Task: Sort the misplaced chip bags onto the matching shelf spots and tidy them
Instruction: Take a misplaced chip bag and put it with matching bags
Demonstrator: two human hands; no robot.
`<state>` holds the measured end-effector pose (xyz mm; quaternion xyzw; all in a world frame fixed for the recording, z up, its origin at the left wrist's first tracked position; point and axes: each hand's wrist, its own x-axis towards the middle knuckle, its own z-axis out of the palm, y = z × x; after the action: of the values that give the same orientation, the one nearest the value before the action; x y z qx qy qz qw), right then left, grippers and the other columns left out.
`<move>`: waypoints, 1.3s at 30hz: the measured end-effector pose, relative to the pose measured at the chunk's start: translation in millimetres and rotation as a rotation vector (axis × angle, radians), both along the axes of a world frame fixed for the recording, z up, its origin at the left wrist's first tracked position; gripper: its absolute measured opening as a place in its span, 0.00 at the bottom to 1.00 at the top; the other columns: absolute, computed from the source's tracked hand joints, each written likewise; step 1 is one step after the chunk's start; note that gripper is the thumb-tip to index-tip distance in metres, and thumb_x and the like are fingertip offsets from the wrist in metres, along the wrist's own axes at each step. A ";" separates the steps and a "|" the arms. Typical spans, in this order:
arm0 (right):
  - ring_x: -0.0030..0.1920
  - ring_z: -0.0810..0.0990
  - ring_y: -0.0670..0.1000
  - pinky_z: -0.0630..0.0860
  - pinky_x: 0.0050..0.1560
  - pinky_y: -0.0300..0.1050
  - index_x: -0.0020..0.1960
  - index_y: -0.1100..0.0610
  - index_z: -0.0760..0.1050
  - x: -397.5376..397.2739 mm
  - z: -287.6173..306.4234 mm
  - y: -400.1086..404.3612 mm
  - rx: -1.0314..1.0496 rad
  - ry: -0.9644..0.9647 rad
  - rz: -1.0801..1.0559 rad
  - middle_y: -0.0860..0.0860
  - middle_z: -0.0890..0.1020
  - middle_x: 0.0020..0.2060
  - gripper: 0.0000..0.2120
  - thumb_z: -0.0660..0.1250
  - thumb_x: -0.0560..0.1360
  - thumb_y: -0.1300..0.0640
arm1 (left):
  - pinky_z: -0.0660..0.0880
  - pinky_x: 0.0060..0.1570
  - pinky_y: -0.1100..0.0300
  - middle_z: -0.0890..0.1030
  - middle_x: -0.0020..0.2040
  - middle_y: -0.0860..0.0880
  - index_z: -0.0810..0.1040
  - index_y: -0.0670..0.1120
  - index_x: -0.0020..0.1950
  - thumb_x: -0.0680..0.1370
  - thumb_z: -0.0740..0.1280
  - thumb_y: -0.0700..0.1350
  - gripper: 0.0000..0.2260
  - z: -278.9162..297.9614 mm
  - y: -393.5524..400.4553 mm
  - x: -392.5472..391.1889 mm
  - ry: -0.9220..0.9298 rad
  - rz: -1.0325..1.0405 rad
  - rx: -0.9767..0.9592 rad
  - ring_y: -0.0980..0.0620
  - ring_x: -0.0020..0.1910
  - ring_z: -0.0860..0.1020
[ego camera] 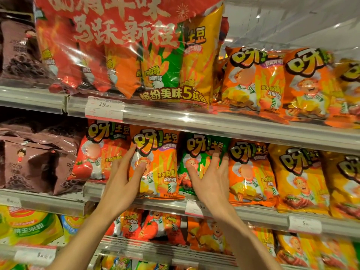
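At centre frame, on the middle shelf (253, 131), the left hand (124, 182) lies spread against the orange bag (161, 168), thumb on its face. The right hand (210, 178) is spread over the green bag (196, 152); whether its fingertips hook the far edge is unclear. Pushing both bags at once could topple the red bag (97, 152) at centre left, or slide either one off the shelf lip.
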<state>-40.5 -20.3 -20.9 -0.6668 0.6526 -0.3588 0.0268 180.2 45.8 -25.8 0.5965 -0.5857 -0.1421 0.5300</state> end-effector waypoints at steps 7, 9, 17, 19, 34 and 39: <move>0.76 0.60 0.64 0.70 0.68 0.57 0.79 0.53 0.55 2.9 -2.2 -4.6 0.004 -0.032 0.012 0.60 0.50 0.79 0.42 0.57 0.75 0.28 | 0.60 0.62 0.56 0.68 0.65 0.56 0.55 0.66 0.79 0.81 0.59 0.62 0.27 1.9 7.5 0.8 0.022 -0.001 -0.004 0.86 0.51 0.61; 0.74 0.64 0.64 0.71 0.66 0.57 0.79 0.53 0.58 4.8 0.9 -3.7 -0.024 -0.022 0.010 0.60 0.53 0.78 0.41 0.56 0.75 0.28 | 0.60 0.62 0.56 0.66 0.65 0.58 0.55 0.65 0.79 0.81 0.59 0.61 0.27 2.4 9.5 1.5 0.023 0.006 -0.009 0.88 0.49 0.60; 0.72 0.66 0.63 0.72 0.65 0.57 0.76 0.54 0.63 5.5 25.6 6.0 -0.090 0.129 0.023 0.64 0.59 0.75 0.38 0.59 0.76 0.30 | 0.60 0.69 0.54 0.62 0.72 0.61 0.54 0.68 0.78 0.80 0.58 0.63 0.27 -0.7 12.7 12.0 -0.018 0.026 -0.020 0.79 0.62 0.59; 0.72 0.65 0.63 0.72 0.65 0.58 0.76 0.54 0.63 0.4 31.3 11.0 -0.109 0.153 0.041 0.63 0.60 0.75 0.37 0.60 0.77 0.30 | 0.60 0.69 0.54 0.62 0.71 0.62 0.55 0.68 0.78 0.80 0.58 0.63 0.27 -1.6 12.8 12.9 -0.023 0.033 -0.024 0.82 0.61 0.58; 0.76 0.62 0.63 0.71 0.68 0.60 0.80 0.49 0.56 -102.3 33.9 54.4 -0.163 0.126 -0.054 0.55 0.52 0.80 0.40 0.62 0.76 0.30 | 0.66 0.64 0.52 0.71 0.65 0.50 0.55 0.67 0.78 0.80 0.57 0.66 0.27 -3.0 -28.2 -43.6 -0.052 -0.052 -0.028 0.64 0.59 0.69; 0.78 0.59 0.61 0.69 0.69 0.61 0.81 0.47 0.54 -131.1 28.7 62.6 -0.164 0.043 -0.055 0.52 0.51 0.81 0.41 0.62 0.76 0.30 | 0.61 0.62 0.57 0.67 0.71 0.49 0.56 0.61 0.80 0.81 0.56 0.64 0.28 -3.1 -50.4 -76.6 -0.078 -0.063 -0.008 0.61 0.59 0.65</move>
<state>-171.5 42.3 7.8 -0.6562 0.6393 -0.3974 -0.0518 103.6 -4.7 -28.9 0.5809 -0.6249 -0.1328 0.5043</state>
